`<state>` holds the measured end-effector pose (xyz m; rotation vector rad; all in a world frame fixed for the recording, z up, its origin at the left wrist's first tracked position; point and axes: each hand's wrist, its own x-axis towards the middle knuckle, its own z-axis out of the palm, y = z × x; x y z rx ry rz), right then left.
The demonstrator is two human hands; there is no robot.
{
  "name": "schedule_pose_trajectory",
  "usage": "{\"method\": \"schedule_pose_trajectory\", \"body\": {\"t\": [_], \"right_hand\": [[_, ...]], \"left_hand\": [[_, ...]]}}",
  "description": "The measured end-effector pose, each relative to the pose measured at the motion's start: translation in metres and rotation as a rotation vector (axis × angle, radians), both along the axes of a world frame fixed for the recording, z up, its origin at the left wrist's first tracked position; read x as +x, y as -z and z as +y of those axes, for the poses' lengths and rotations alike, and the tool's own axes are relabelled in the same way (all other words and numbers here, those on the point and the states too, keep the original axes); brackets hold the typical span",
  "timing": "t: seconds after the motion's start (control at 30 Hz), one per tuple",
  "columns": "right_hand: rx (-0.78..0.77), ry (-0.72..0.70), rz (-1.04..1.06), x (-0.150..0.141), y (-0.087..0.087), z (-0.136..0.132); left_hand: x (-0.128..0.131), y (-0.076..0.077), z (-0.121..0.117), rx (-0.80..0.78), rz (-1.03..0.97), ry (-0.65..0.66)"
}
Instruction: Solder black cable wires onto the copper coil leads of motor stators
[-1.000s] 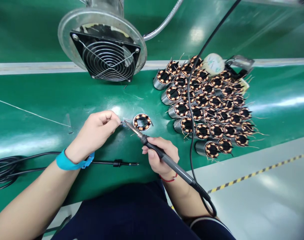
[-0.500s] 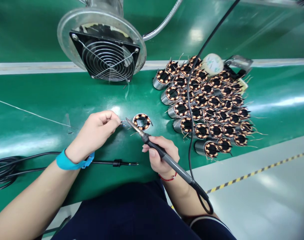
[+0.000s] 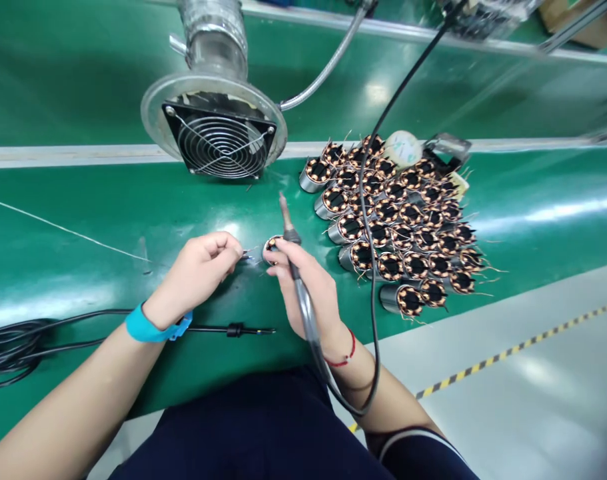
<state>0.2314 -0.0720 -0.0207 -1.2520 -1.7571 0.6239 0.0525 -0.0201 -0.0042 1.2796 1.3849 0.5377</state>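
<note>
Swung away from my left fingertips, the slim grey-and-black soldering iron (image 3: 304, 300) now points its bare metal tip towards the square black fan with a wire grille (image 3: 226, 148); half a second ago that tip was just beside the wires. My right hand (image 3: 310, 287) has come over to the steel-rimmed ring of copper coils (image 3: 267, 249), with the iron held in the crook of thumb and forefinger. Its fingertips cover part of the ring; I cannot tell whether they grip it. My left hand (image 3: 208, 260) stays put, thumb and forefinger pinching thin dark and pale wires (image 3: 248, 256) just left of the ring, which sits on the green tabletop (image 3: 83, 207).

Judging by the loose ends by my fingers, this piece looks unfinished; any joint is too small to make out. The black cable with a stripped end (image 3: 234, 329) lies unattached near me.

To the right stand rows of silver metal cylinders (image 3: 390, 299), each holding copper windings and black inserts, with loose copper leads sticking out of many. I cannot tell whether these are done or waiting.
</note>
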Motion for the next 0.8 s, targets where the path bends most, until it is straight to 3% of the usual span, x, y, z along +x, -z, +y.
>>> {"method": "schedule_pose_trajectory", "body": {"t": [0.17, 0.5, 0.67, 0.8], "right_hand": [[-0.014, -0.035, -0.227, -0.016, -0.010, 0.015], [-0.054, -0.013, 0.048, -0.020, 0.008, 0.018], [-0.071, -0.024, 0.077, -0.020, 0.010, 0.017], [0.014, 0.058, 0.033, -0.010, 0.005, 0.009]], "left_hand": [[-0.003, 0.003, -0.004, 0.015, -0.099, -0.014], [-0.007, -0.001, -0.014, 0.220, -0.105, 0.049], [-0.008, -0.004, -0.015, 0.394, 0.122, 0.174], [-0.006, -0.008, -0.017, 0.386, 0.223, 0.189]]}}
